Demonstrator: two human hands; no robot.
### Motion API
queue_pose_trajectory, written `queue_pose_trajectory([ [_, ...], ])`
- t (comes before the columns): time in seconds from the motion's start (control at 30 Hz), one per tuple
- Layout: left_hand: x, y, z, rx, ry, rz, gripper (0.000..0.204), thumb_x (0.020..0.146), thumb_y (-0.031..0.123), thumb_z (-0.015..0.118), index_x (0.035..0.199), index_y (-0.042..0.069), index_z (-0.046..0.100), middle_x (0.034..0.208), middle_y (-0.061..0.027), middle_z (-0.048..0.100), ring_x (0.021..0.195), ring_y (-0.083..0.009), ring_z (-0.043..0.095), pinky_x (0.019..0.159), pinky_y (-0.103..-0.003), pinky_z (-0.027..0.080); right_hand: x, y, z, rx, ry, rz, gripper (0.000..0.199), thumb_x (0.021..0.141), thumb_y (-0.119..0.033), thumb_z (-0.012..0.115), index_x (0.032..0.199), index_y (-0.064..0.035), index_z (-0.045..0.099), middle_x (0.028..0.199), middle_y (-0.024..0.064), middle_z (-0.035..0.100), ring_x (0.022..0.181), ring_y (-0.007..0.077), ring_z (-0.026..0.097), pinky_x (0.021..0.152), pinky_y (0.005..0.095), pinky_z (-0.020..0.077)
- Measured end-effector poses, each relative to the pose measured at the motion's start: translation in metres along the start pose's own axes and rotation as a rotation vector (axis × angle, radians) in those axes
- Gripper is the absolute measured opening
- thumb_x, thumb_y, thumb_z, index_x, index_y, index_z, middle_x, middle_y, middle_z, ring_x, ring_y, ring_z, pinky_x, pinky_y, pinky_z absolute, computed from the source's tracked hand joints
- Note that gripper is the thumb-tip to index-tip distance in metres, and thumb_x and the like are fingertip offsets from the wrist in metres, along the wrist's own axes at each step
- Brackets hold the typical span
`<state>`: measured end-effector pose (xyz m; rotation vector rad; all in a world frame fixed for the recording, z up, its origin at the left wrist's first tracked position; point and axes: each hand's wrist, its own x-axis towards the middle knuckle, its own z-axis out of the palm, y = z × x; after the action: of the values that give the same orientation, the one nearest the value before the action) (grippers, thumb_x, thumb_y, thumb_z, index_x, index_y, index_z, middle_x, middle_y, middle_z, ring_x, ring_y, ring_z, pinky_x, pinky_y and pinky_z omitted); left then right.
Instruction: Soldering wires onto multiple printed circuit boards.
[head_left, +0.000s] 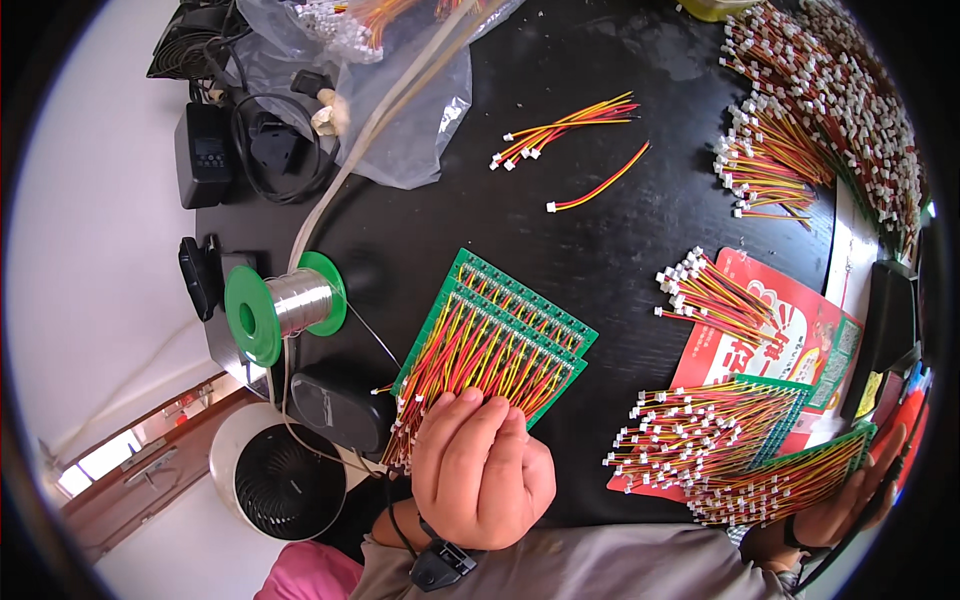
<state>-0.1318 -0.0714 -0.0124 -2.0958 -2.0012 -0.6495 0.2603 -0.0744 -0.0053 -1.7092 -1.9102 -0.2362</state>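
My left hand [483,475] is closed, its fingers curled over the lower ends of red, yellow and black wires [480,355]. These wires run up onto two overlapping green circuit boards [575,335], which lie tilted on the dark table. White connectors poke out to the left of the hand. At the right rim, my right hand [850,505] has its fingers stretched out beside another wired green board [858,447]; whether it touches that board is hard to tell. Just left of it rests one more wired board [775,385], its white connectors fanned leftward.
A green spool of solder [300,302] stands left, beside a black case [340,408]. Loose wire leads [570,125] lie at the back. Several bundled leads [720,300] rest on a red printed sheet [715,345]. A large connector pile [830,90] fills the far right. Cables and adapters [205,155] sit far left.
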Motion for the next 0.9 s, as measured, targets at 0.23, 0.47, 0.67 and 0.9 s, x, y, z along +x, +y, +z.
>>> queue_pose_trajectory([
  [0.23,0.001,0.001,-0.001,-0.006,0.01,-0.04,0.014,0.075,-0.004,0.064,0.088,-0.003,0.068,0.089,-0.0142,0.067,0.085,-0.0333,0.07,0.082,-0.046,0.06,0.009,-0.011,0.004,0.228,0.131,0.127,0.04,0.109,-0.009,0.035,0.145,0.0094,0.032,0.152,0.0331,0.042,0.108,0.0279,0.064,0.096,0.0361,0.0516],
  [0.47,0.003,0.003,-0.013,-0.035,-0.097,-0.075,0.017,0.082,0.008,0.067,0.095,-0.002,0.07,0.097,-0.0158,0.068,0.092,-0.0355,0.069,0.086,-0.048,0.058,0.028,-0.028,0.012,-0.07,0.011,-0.173,0.043,0.108,-0.012,0.035,0.145,0.0096,0.037,0.149,0.0268,0.049,0.1,0.0199,0.064,0.087,0.0301,0.053],
  [0.67,0.014,0.008,-0.033,0.024,-0.211,0.042,0.031,0.088,0.02,0.07,0.11,-0.002,0.071,0.113,-0.018,0.068,0.109,-0.0398,0.063,0.094,-0.053,0.053,0.034,-0.028,0.009,-0.188,-0.039,-0.245,0.049,0.108,-0.017,0.033,0.149,0.0091,0.037,0.145,0.02,0.054,0.091,0.0139,0.063,0.079,0.0253,0.0522],
  [0.9,0.013,-0.006,-0.011,-0.034,-0.213,0.023,0.025,0.085,0.006,0.074,0.107,-0.005,0.072,0.112,-0.0195,0.07,0.105,-0.0391,0.065,0.092,-0.049,0.054,0.008,0.02,-0.008,0.563,-0.162,0.54,0.055,0.109,-0.023,0.03,0.154,0.0075,0.033,0.146,0.0165,0.051,0.102,0.0161,0.062,0.087,0.0269,0.0497],
])
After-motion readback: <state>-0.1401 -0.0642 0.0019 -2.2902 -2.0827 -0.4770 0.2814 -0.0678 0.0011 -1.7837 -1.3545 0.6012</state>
